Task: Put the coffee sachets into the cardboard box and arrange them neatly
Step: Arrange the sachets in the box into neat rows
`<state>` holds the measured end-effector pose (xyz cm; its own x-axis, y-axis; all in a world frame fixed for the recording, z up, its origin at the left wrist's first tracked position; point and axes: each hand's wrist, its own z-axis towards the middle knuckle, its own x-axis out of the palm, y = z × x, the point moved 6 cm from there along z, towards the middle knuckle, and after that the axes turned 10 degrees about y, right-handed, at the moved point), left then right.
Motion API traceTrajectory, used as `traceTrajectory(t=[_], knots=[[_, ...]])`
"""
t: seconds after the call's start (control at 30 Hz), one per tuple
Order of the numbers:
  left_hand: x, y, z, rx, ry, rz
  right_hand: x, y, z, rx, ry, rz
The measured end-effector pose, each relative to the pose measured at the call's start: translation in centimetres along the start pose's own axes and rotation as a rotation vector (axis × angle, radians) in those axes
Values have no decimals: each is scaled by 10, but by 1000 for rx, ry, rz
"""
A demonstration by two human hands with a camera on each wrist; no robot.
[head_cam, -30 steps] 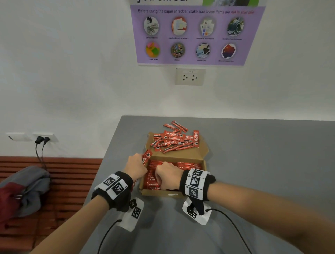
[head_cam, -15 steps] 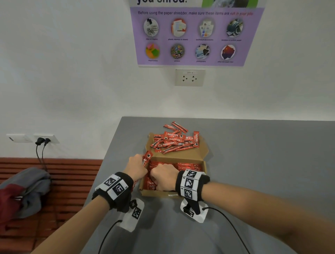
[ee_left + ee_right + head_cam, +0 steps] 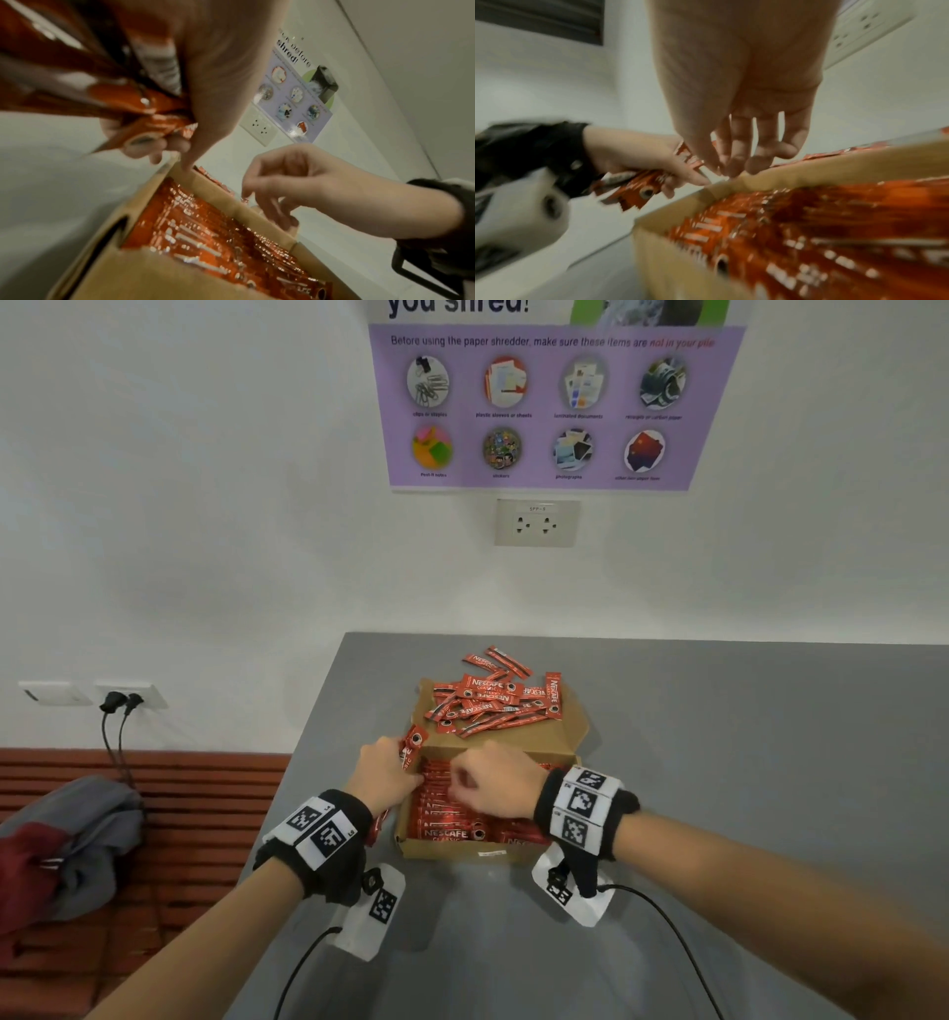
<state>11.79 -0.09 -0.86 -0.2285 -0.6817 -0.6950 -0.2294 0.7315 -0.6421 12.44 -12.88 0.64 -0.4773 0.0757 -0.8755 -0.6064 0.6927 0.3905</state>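
**Held bundle at the box's left wall**

Left hand (image 3: 382, 775) is clamping a sachet bundle (image 3: 639, 187); right hand (image 3: 493, 785), fingers loosely curled, is holding nothing above the packed sachets (image 3: 452, 819) in the cardboard box (image 3: 462, 851) near the counter's (image 3: 744, 762) left edge. Loosening the grip is likely spilling sachets outside.

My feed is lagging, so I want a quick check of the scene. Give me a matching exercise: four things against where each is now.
Things:
1. left hand
2. right hand
3. loose sachets
4. jacket

Places:
A. on the box's open flap
B. on the wooden bench
C. gripping a bundle of sachets at the cardboard box left edge
D. empty, over the packed rows

Pairs: 1-C, 2-D, 3-A, 4-B
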Motion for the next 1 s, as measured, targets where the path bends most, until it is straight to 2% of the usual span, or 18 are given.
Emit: traceTrajectory(t=[0.07,0.13,0.2,0.27,0.4,0.47,0.57,0.67,0.73,0.87,1.0], knots=[[-9,-11,-7,72,-85,-81,-19,-19,-8,74,-167,129],[-11,-27,-11,173,-66,-99,-32,-29,-15,81,-291,262],[2,-46,-13,295,119,-111,-32,-24,-15,8,-279,357],[17,-56,-16,356,279,-183,-27,-16,-15,-53,-269,413],[21,-54,-17,326,317,-559,-37,-31,-21,-23,-496,406],[21,-49,-17,285,331,-667,-41,-40,-24,-21,-537,446],[18,-45,-17,263,305,-699,-40,-48,-24,-4,-511,505],[10,-43,-14,291,179,-540,-37,-47,-22,-3,-439,507],[4,-40,-12,291,137,-525,-37,-47,-22,8,-442,504],[2,-39,-12,269,215,-592,-43,-49,-26,30,-532,582],[3,-40,-12,244,193,-711,-47,-47,-30,7,-593,729]])
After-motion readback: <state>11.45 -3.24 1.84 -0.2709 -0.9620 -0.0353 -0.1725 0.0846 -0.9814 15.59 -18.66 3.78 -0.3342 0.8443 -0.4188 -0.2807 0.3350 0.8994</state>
